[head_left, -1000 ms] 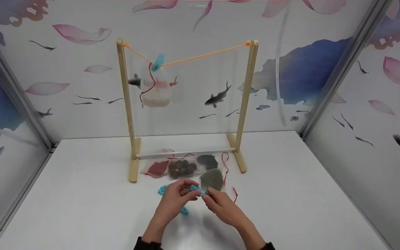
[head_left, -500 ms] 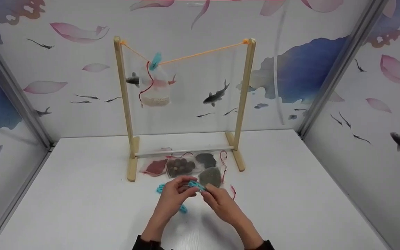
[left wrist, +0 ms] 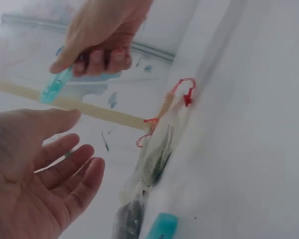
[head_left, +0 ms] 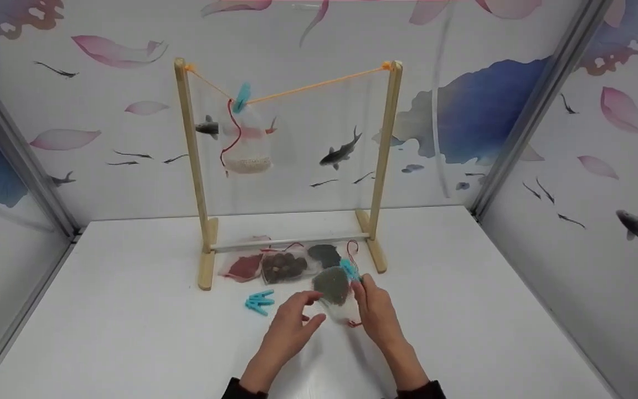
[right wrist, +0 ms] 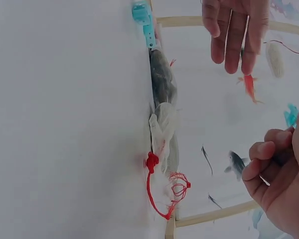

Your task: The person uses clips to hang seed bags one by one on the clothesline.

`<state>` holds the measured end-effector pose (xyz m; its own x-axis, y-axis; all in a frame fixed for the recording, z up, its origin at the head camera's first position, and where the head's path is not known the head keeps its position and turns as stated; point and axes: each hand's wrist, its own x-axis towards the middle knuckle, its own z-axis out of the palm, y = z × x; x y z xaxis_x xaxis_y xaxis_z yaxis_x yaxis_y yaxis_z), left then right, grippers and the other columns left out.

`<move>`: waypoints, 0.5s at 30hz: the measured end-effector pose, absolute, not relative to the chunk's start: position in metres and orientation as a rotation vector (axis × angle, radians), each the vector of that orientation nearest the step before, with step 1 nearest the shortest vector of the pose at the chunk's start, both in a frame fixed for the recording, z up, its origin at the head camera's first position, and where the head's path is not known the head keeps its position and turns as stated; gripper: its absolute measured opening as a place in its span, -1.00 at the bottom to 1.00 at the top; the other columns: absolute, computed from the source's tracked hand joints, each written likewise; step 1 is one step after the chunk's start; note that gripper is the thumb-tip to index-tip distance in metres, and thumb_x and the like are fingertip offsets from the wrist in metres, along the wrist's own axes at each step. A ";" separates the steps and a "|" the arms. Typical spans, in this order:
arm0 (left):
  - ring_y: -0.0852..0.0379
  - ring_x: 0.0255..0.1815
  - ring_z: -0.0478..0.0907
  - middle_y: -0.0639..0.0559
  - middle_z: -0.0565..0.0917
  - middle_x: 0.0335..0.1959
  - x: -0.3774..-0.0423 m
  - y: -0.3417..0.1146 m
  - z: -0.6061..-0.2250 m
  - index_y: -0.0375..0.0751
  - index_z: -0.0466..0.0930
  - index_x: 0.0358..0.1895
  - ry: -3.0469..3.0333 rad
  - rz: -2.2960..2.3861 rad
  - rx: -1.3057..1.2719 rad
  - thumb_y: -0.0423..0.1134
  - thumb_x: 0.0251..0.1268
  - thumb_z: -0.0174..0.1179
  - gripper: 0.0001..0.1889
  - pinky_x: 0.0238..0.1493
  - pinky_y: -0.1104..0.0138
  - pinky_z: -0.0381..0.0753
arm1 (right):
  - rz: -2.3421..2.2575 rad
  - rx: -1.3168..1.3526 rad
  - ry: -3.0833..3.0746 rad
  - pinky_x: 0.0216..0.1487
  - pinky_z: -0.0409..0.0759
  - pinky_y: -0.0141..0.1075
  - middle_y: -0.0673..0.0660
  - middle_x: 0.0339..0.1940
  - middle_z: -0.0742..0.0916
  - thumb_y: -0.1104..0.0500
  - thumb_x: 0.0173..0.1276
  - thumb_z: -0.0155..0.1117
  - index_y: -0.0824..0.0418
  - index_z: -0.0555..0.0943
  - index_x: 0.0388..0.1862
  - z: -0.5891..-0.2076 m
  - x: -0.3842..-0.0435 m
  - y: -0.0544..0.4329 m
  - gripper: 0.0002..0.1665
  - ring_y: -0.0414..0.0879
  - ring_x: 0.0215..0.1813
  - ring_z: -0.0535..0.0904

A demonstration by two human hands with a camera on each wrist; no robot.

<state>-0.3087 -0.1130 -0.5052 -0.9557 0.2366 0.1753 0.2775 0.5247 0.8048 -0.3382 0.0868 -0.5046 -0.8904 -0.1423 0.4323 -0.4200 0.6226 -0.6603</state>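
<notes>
My right hand [head_left: 379, 310] pinches a blue clothespin [head_left: 349, 270] between thumb and fingers, above the green-filled mesh drawstring bag [head_left: 330, 286]. In the left wrist view the same clothespin [left wrist: 56, 85] juts out from the right hand's grip. To its left, my left hand [head_left: 292, 325] holds nothing, its fingers loosely bent and apart from the clothespin. Other blue clothespins [head_left: 259, 302] lie on the table left of that hand. A bag of pale grains [head_left: 248, 164] hangs from the orange cord [head_left: 319, 84], held by another clothespin [head_left: 242, 98].
A wooden frame [head_left: 382, 166] stands at the back, carrying the sagging cord. Around its white crossbar [head_left: 291, 242] lie a bag with red contents [head_left: 244, 267], one with brown lumps [head_left: 284, 267] and a dark-filled one [head_left: 324, 255]. Printed walls enclose the table [head_left: 463, 310].
Both hands were together at the clothespin; now they are apart. My right hand has moved right with the clothespin, and the left has let go and drawn back, fingers loosened.
</notes>
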 end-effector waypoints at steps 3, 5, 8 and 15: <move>-0.09 0.25 0.53 -0.09 0.59 0.19 -0.309 -0.100 -0.512 -0.16 0.53 0.18 -2.810 -1.130 -0.583 -0.29 0.28 0.34 -0.59 0.20 0.11 0.59 | 1.176 0.412 -2.473 -0.48 0.27 -0.47 -0.09 -0.56 0.44 0.14 0.64 -0.09 0.18 0.39 -0.33 -0.506 -0.339 0.088 -0.72 -0.31 -0.50 0.28; -0.08 0.23 0.52 -0.10 0.59 0.15 -0.311 -0.091 -0.515 -0.19 0.54 0.13 -2.820 -0.925 -0.675 -0.35 0.20 0.39 -0.58 0.24 0.12 0.55 | 1.207 0.413 -2.458 -0.49 0.23 -0.48 -0.12 -0.58 0.40 0.17 0.65 -0.14 0.18 0.39 -0.36 -0.507 -0.338 0.088 -0.69 -0.32 -0.51 0.25; -0.02 0.12 0.54 -0.08 0.59 0.05 -0.322 -0.079 -0.524 -0.21 0.58 0.01 -2.709 -0.624 -0.813 -0.45 0.09 0.41 -0.61 0.15 0.24 0.59 | 1.240 0.423 -2.447 -0.48 0.23 -0.49 -0.12 -0.58 0.41 0.18 0.65 -0.17 0.19 0.42 -0.38 -0.508 -0.337 0.088 -0.66 -0.33 -0.51 0.25; 0.10 -0.10 0.60 0.02 0.64 -0.17 -0.342 -0.060 -0.527 -0.15 0.74 -0.23 -2.579 -0.341 -0.846 -0.45 0.23 0.25 -0.85 -0.11 0.40 0.62 | 1.223 0.486 -2.590 -0.47 0.26 -0.48 0.03 -0.49 0.51 0.07 0.67 -0.16 0.19 0.42 -0.25 -0.509 -0.338 0.092 -0.69 -0.28 -0.46 0.32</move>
<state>-0.3415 -0.0600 -0.5275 -0.7354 0.5101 0.4460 0.6084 0.7868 0.1034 -0.3383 0.0917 -0.5085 -0.9169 -0.1956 0.3478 -0.3929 0.5952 -0.7010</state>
